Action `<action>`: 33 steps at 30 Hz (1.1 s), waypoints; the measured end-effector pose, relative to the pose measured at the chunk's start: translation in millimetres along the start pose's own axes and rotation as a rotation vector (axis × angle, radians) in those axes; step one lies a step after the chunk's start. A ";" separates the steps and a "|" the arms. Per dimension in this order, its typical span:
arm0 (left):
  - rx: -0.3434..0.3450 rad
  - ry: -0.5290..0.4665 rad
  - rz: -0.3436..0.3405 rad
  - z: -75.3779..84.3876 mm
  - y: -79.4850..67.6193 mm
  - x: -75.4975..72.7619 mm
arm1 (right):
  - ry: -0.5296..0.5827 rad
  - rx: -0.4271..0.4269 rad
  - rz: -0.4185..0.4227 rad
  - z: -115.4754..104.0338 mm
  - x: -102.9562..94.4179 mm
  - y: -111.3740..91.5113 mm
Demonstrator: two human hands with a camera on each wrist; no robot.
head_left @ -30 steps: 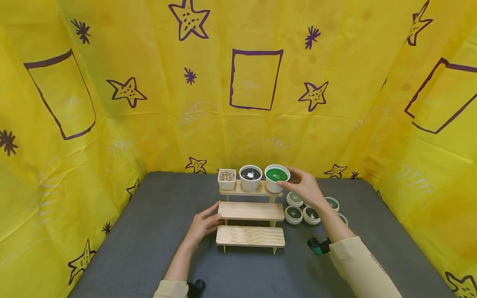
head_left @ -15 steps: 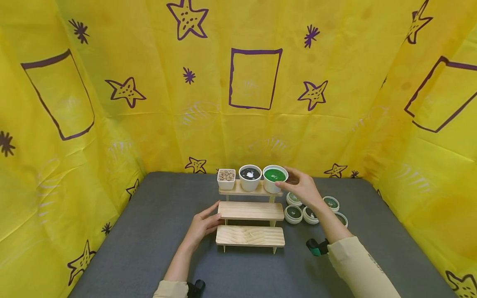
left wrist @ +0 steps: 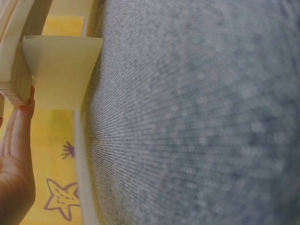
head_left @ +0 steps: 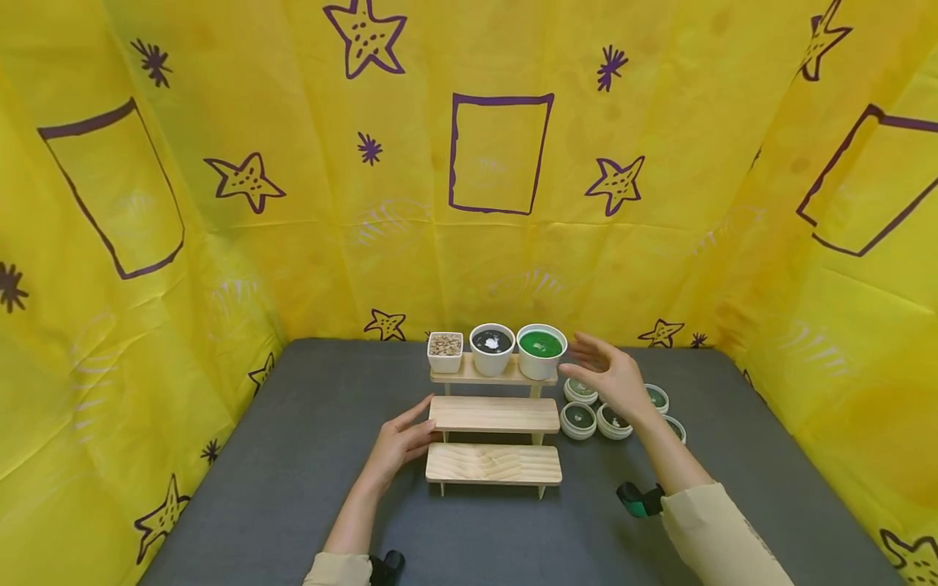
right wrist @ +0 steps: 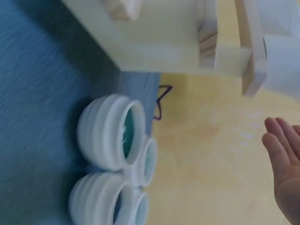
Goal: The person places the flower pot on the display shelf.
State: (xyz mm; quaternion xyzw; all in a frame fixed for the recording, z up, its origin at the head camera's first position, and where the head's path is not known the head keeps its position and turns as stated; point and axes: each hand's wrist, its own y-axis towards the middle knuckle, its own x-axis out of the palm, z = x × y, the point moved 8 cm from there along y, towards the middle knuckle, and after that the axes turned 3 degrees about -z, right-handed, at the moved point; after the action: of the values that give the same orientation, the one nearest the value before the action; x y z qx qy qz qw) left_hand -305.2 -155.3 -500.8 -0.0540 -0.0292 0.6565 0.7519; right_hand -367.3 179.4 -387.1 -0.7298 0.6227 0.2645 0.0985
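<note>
On the top tier of a three-step wooden stand point(head_left: 493, 415) sits a white pot with a green top point(head_left: 541, 345), at the right end. My right hand point(head_left: 610, 376) is just right of that pot, fingers spread and holding nothing; the right wrist view shows a gap between the fingers and the shelf. In the row left of it stand a white pot with a dark top point(head_left: 492, 350) and a square white pot of pebbly bits point(head_left: 444, 352). My left hand point(head_left: 399, 446) rests its fingertips against the left end of the middle tier, fingers straight.
Several ribbed white jars with greenish tops point(head_left: 578, 421) cluster on the grey table point(head_left: 308, 456) right of the stand, below my right forearm. Yellow cloth point(head_left: 315, 268) with purple drawings hangs behind and at both sides.
The pot with the green top shifted slightly left toward its neighbour. After that my right hand let go of it and drew away to the right. My left hand stayed put.
</note>
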 end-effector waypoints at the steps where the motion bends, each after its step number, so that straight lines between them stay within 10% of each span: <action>1: -0.002 -0.002 -0.001 -0.1 0.1 0.0 | -0.013 -0.005 0.010 3.4 -3.5 -3.6; 9: 0.009 -0.020 0.002 -0.6 -0.4 0.5 | -0.158 0.016 0.156 42.1 -39.1 -37.7; 18: 0.021 -0.025 -0.003 -1.0 1.0 0.6 | -0.197 0.230 0.259 95.9 -78.3 -75.7; 33: 0.017 -0.017 0.001 -0.7 0.9 0.2 | -0.198 0.442 0.171 149.3 -82.3 -99.1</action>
State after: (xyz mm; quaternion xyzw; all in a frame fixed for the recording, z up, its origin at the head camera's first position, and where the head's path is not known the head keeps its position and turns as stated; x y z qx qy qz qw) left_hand -306.0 -155.0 -501.6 -0.0420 -0.0302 0.6573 0.7518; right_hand -318.4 340.9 -489.1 -0.6059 0.7120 0.1997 0.2935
